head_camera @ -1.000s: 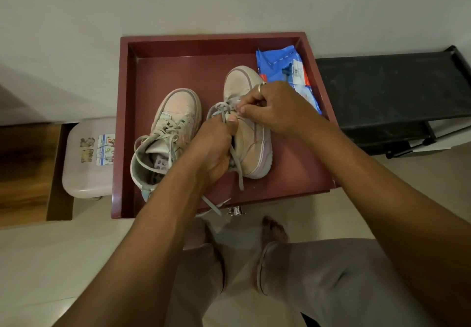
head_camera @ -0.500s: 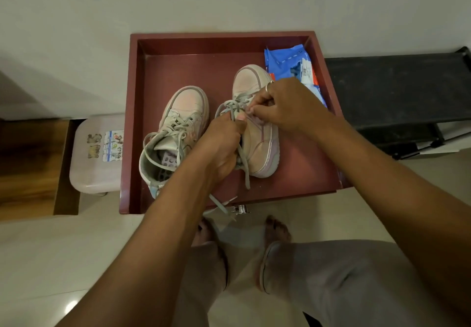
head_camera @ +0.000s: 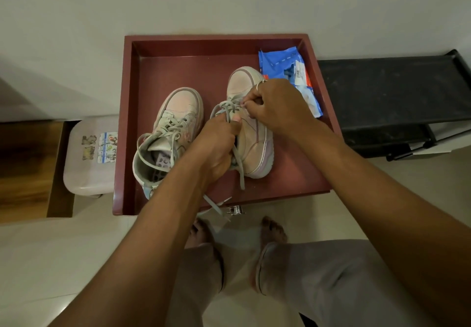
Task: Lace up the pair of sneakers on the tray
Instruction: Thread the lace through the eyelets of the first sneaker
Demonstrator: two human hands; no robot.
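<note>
- Standing on the pale floor [head_camera: 51, 263], bare feet [head_camera: 272, 228] sit just short of the tray's near rim.
- One loose end of the grey lace [head_camera: 240, 171] lies on the tray floor; another trails over the near rim.
- The left grip [head_camera: 216, 145] is curled round the opening of the right-hand sneaker [head_camera: 254, 145], its thumb pressed against the lace there.
- The right grip [head_camera: 277, 107], wearing a ring [head_camera: 258, 86], pinches the lace over the tongue.
- The left-hand sneaker [head_camera: 178, 112] stands just beside it, loosely laced.
- Both sneakers rest upright on the maroon tray [head_camera: 191, 72], toes pointing away.
- A blue packet [head_camera: 277, 61] lies in the far right corner.
- A pale stool [head_camera: 86, 174] flanks the tray on the left, a black shelf [head_camera: 382, 84] on the right.
</note>
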